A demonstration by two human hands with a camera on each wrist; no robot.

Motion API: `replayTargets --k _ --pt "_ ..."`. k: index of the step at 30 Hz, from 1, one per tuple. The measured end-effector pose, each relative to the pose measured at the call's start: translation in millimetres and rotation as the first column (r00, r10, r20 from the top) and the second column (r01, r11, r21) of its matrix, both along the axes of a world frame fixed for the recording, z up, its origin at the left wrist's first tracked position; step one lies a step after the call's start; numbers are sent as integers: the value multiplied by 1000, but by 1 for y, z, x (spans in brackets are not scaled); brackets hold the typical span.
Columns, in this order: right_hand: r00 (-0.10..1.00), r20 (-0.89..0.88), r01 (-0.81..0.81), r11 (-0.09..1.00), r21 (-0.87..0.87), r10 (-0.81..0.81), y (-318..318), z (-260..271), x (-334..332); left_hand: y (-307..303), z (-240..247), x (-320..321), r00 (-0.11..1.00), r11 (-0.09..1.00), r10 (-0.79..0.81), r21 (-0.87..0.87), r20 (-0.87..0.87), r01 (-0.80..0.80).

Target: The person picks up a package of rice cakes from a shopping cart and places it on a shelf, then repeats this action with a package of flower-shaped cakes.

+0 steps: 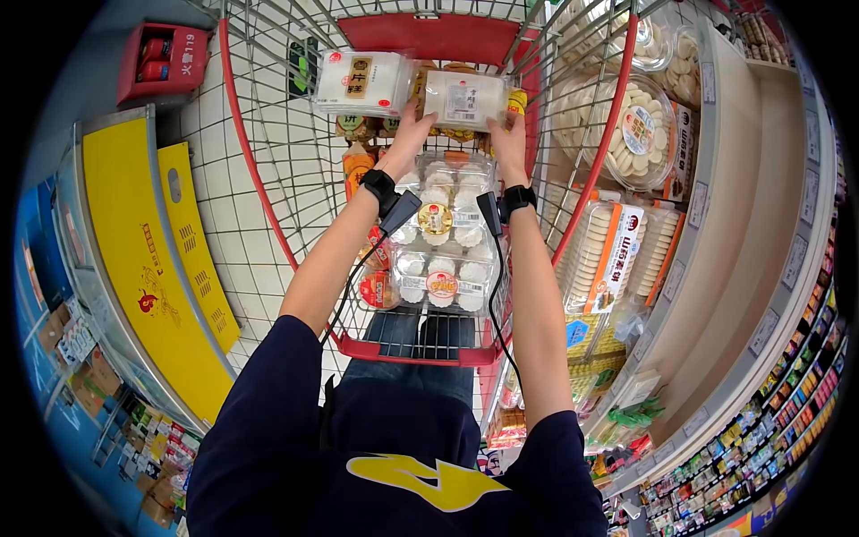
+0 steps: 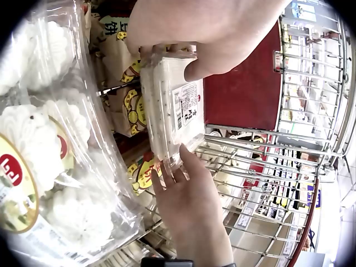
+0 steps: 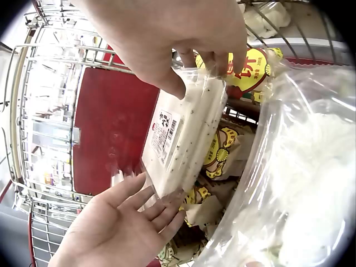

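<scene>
Toward the far edge of the shopping cart (image 1: 362, 350), the left hand (image 1: 412, 136) and the right hand (image 1: 508, 141) are holding a clear pack of white cake (image 1: 463, 88) by its two ends. Each hand is pinching its own end, the thumb lying on the broad face and the fingers bending over the side. The pack is showing a barcode label (image 3: 165, 133) and dark specks along its edge. Yellow-labelled brown bags (image 2: 129, 114) are lying beneath it; whether it is touching them is not showing clearly. Just beside it, by the cart's far left corner, a second clear pack (image 1: 380, 82) is lying. A red panel (image 1: 429, 38) is standing at the far edge. Clear boxes of white pastries (image 1: 437, 219) are filling the middle toward the near edge, and red-topped tubs (image 1: 376, 289) are sitting by the near left corner.
</scene>
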State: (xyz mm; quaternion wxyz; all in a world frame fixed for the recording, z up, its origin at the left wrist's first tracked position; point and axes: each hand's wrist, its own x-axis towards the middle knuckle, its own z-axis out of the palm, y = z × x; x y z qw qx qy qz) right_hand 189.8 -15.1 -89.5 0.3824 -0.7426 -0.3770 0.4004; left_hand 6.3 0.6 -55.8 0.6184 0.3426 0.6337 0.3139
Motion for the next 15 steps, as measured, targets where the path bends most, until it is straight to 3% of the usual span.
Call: replayTargets --k 10,13,15 --pt "999 -43 4 1000 -27 -5 -14 10 -5 -5 6 0 997 999 47 -27 55 -46" --pt "999 11 34 998 53 -34 -23 7 -9 -14 6 2 997 996 57 62 57 -61" --pt "969 -216 139 988 74 -120 -28 4 -11 -20 6 1 997 997 52 57 60 -55"
